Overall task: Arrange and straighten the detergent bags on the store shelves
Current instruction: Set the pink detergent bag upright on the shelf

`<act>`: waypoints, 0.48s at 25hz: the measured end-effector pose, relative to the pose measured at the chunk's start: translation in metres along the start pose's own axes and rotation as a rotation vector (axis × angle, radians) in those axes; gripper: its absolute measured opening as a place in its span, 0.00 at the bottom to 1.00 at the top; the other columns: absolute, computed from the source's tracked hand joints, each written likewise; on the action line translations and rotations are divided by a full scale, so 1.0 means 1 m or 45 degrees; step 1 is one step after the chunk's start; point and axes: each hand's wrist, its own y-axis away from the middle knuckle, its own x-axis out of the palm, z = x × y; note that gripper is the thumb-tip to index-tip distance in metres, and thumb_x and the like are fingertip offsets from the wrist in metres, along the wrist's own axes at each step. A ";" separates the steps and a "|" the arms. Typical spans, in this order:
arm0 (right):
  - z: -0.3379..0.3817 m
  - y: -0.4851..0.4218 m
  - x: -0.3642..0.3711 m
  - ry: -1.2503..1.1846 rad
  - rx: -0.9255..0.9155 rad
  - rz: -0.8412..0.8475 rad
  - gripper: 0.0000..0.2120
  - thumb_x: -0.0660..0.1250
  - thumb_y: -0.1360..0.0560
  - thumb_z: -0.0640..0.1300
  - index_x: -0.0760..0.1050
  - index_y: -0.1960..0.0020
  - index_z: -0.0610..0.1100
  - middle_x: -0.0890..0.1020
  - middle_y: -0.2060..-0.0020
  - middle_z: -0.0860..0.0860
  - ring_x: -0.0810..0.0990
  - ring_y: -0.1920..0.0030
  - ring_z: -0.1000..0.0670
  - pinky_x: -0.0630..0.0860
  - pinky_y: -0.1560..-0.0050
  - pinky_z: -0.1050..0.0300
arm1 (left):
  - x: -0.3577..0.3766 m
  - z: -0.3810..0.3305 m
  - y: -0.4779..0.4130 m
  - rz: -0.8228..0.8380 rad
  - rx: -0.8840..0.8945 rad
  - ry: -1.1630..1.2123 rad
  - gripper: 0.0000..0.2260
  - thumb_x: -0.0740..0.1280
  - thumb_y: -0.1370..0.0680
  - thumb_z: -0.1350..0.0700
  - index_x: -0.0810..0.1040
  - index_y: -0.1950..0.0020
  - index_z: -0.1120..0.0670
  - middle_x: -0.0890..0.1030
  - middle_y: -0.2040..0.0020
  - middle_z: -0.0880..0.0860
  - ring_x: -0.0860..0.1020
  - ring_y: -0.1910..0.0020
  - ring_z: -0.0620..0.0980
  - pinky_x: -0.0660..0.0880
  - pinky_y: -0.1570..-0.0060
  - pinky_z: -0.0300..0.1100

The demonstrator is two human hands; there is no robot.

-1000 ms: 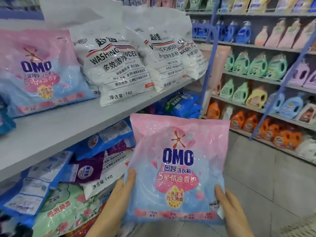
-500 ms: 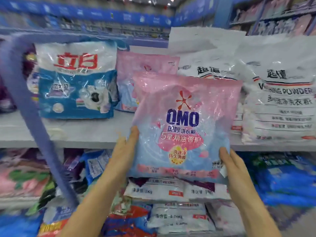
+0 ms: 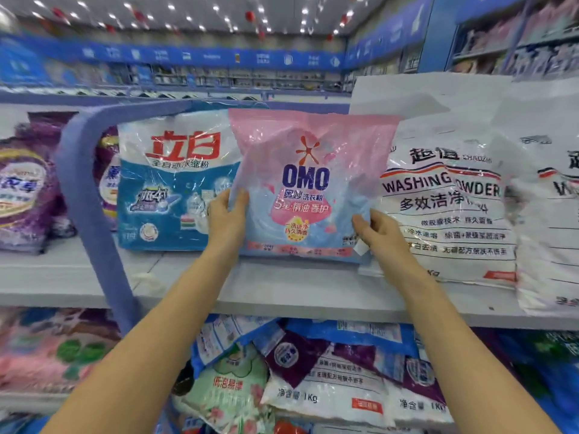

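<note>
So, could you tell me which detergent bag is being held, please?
The pink OMO bag, gripped by the left hand and right hand, between the blue bag and white bag.

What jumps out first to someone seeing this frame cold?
The pink OMO bag dead centre, gripped at its lower edges by the left hand and right hand, upright at the upper shelf. It sits between a blue-and-white bag on its left and a white WASHING POWDER bag on its right. Below lies a jumbled heap of bags.
</note>
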 end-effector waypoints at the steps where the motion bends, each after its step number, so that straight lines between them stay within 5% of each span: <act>1: -0.003 -0.006 0.004 -0.001 0.021 -0.006 0.06 0.60 0.22 0.43 0.76 0.53 0.46 0.83 0.58 0.51 0.81 0.56 0.56 0.78 0.52 0.58 | 0.002 0.007 -0.003 -0.002 -0.021 -0.010 0.11 0.58 0.20 0.49 0.73 0.46 0.55 0.77 0.52 0.49 0.77 0.51 0.49 0.76 0.53 0.41; 3: -0.004 -0.011 0.013 0.006 0.094 -0.055 0.09 0.60 0.23 0.48 0.76 0.47 0.48 0.81 0.51 0.52 0.78 0.49 0.51 0.74 0.45 0.59 | 0.007 0.019 -0.003 -0.011 -0.020 -0.085 0.18 0.55 0.20 0.46 0.70 0.37 0.56 0.75 0.43 0.52 0.73 0.42 0.53 0.71 0.42 0.48; 4: -0.001 -0.011 0.017 -0.025 0.144 -0.119 0.09 0.59 0.22 0.48 0.75 0.44 0.49 0.78 0.52 0.55 0.74 0.48 0.53 0.71 0.48 0.67 | 0.011 0.021 0.000 -0.042 -0.003 -0.108 0.19 0.54 0.19 0.45 0.69 0.36 0.57 0.74 0.43 0.53 0.72 0.43 0.53 0.69 0.42 0.48; 6: 0.001 -0.013 0.026 -0.114 0.174 -0.285 0.12 0.56 0.20 0.48 0.73 0.41 0.47 0.74 0.53 0.55 0.70 0.50 0.53 0.68 0.53 0.65 | 0.018 0.023 0.002 -0.165 0.011 -0.120 0.17 0.53 0.19 0.45 0.70 0.41 0.56 0.76 0.46 0.54 0.74 0.46 0.55 0.70 0.44 0.51; 9: -0.001 -0.016 0.041 0.035 0.027 -0.504 0.14 0.58 0.21 0.53 0.72 0.61 0.47 0.74 0.66 0.53 0.71 0.64 0.53 0.66 0.65 0.59 | 0.028 0.022 -0.002 -0.276 -0.038 -0.061 0.12 0.53 0.19 0.48 0.69 0.50 0.55 0.76 0.52 0.54 0.75 0.49 0.57 0.72 0.47 0.52; 12: -0.011 -0.019 0.046 0.228 0.029 -0.606 0.18 0.57 0.22 0.57 0.73 0.58 0.44 0.74 0.66 0.52 0.73 0.63 0.50 0.69 0.61 0.56 | 0.030 0.027 -0.004 -0.254 -0.032 -0.016 0.10 0.52 0.19 0.48 0.67 0.51 0.53 0.75 0.56 0.51 0.76 0.53 0.56 0.74 0.48 0.53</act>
